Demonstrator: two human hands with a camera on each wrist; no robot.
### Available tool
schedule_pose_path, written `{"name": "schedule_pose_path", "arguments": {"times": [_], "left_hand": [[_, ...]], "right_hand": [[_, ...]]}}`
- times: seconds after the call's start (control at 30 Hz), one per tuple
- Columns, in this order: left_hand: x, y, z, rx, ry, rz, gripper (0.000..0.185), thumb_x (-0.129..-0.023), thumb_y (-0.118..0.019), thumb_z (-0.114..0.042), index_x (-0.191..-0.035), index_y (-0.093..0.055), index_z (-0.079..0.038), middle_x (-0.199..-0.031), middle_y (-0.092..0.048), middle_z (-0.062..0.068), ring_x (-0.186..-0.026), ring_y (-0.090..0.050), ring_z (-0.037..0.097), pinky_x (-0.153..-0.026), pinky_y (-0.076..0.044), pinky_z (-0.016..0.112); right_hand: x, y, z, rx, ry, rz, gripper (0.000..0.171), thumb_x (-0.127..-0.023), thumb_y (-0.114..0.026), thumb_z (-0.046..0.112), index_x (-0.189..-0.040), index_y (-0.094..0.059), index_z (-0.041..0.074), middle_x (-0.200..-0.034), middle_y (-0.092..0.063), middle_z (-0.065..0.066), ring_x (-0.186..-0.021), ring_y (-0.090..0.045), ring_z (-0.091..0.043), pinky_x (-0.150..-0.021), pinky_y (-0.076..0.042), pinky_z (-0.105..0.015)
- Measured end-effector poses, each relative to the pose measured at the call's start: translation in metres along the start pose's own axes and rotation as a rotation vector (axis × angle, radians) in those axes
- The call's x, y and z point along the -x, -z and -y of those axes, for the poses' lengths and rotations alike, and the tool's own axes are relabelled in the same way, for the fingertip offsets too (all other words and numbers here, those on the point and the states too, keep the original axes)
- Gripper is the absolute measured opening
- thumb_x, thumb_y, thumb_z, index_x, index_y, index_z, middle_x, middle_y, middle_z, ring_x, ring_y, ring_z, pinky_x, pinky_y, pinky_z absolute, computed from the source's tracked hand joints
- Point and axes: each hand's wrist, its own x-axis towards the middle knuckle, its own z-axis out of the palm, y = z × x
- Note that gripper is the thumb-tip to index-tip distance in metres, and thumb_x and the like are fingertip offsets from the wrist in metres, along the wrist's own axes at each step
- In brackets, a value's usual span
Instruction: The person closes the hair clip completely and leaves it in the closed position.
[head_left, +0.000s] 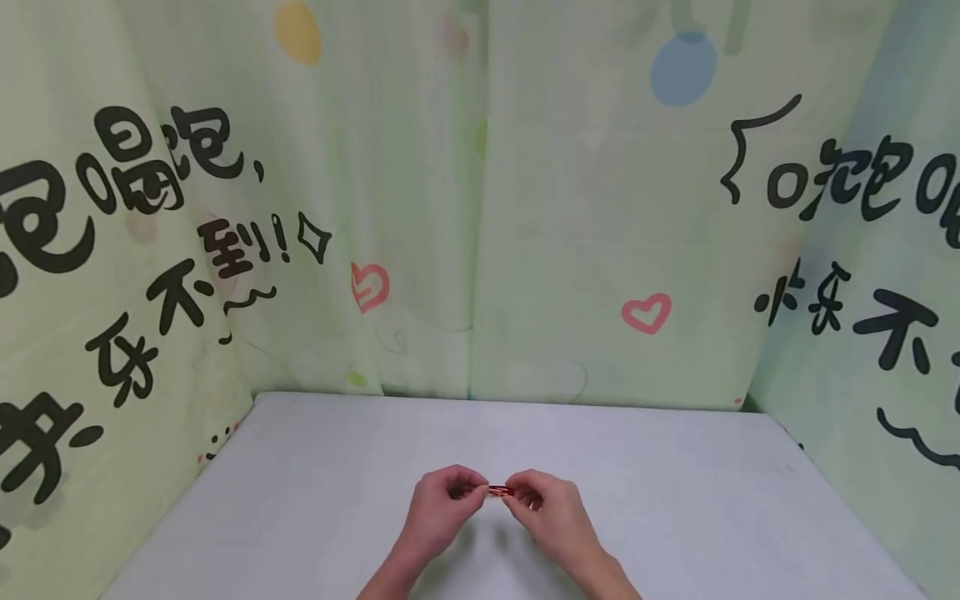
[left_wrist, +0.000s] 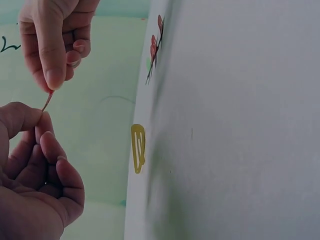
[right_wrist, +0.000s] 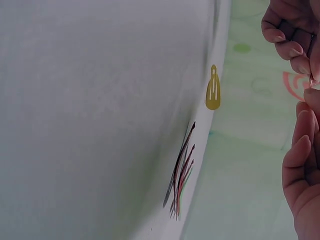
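A small thin red hair clip (head_left: 500, 491) is held over the grey table (head_left: 675, 500), one end in each hand. My left hand (head_left: 478, 492) pinches its left end between thumb and forefinger, the other fingers curled. My right hand (head_left: 519, 492) pinches the right end the same way. In the left wrist view the red clip (left_wrist: 48, 100) shows edge-on between the left hand (left_wrist: 39, 119) and the right hand (left_wrist: 55, 82). The right wrist view shows only a sliver of the clip (right_wrist: 311, 83) between the right hand (right_wrist: 307, 102) and the left hand (right_wrist: 300, 65).
A yellow snap hair clip (left_wrist: 138, 148) (right_wrist: 213, 89) lies flat on the table near its edge. Close to it lies a bundle of thin dark and red hairpins (right_wrist: 181, 172) (left_wrist: 155, 47). Pale green printed cloth (head_left: 480, 208) walls the table on three sides.
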Motion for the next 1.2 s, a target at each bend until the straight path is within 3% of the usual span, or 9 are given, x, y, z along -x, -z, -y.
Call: {"name": "schedule_pose_path", "arguments": {"times": [0.1,0.27,0.47,0.7,1.03,1.2], "left_hand": [[-0.004,0.002,0.003,-0.019,-0.027,0.038,0.007,-0.09,-0.075,-0.011,-0.094,-0.074,-0.006,-0.082,-0.07,-0.004,-0.074,-0.063,0.012,-0.069,-0.051,0.025],[-0.009,0.01,0.01,-0.111,-0.056,0.076,0.008,-0.093,-0.072,-0.016,-0.096,-0.073,-0.009,-0.082,-0.068,-0.008,-0.077,-0.062,0.009,-0.072,-0.051,0.026],[-0.016,0.019,0.025,-0.233,-0.102,0.1,0.004,-0.09,-0.071,-0.008,-0.094,-0.072,-0.008,-0.08,-0.065,-0.01,-0.075,-0.059,0.007,-0.072,-0.05,0.027],[-0.023,0.022,0.035,-0.274,-0.091,0.133,0.008,-0.09,-0.072,-0.007,-0.097,-0.072,-0.007,-0.087,-0.065,-0.009,-0.079,-0.059,0.01,-0.072,-0.049,0.027],[-0.031,0.023,0.047,-0.325,-0.135,0.196,0.011,-0.087,-0.073,-0.002,-0.097,-0.072,-0.007,-0.085,-0.066,-0.008,-0.078,-0.059,0.01,-0.073,-0.049,0.029],[-0.037,0.021,0.048,-0.357,-0.126,0.273,0.012,-0.086,-0.074,-0.004,-0.097,-0.073,-0.01,-0.087,-0.066,-0.005,-0.081,-0.057,0.012,-0.075,-0.047,0.03]], "right_hand": [[0.0,0.005,-0.002,0.007,-0.001,0.002,0.022,-0.081,-0.08,-0.005,-0.086,-0.071,0.015,-0.074,-0.062,0.013,-0.064,-0.056,-0.004,-0.059,-0.051,-0.023],[0.001,0.015,-0.007,-0.019,-0.121,0.01,0.017,-0.083,-0.08,-0.002,-0.088,-0.072,0.012,-0.074,-0.064,0.01,-0.063,-0.059,-0.006,-0.06,-0.053,-0.023],[0.001,0.028,-0.016,-0.005,-0.209,-0.026,0.017,-0.083,-0.08,-0.002,-0.09,-0.073,0.012,-0.075,-0.066,0.008,-0.066,-0.059,-0.007,-0.063,-0.052,-0.023],[0.002,0.042,-0.034,0.025,-0.258,-0.064,0.017,-0.082,-0.081,-0.002,-0.09,-0.074,0.012,-0.075,-0.066,0.009,-0.069,-0.06,-0.008,-0.066,-0.051,-0.023],[0.0,0.053,-0.056,0.071,-0.336,0.0,0.013,-0.084,-0.08,0.003,-0.094,-0.075,0.01,-0.08,-0.067,0.006,-0.074,-0.06,-0.011,-0.068,-0.051,-0.024],[-0.005,0.056,-0.067,0.094,-0.351,0.045,0.011,-0.085,-0.08,0.004,-0.093,-0.074,0.01,-0.08,-0.066,0.006,-0.074,-0.059,-0.013,-0.066,-0.05,-0.025]]}}
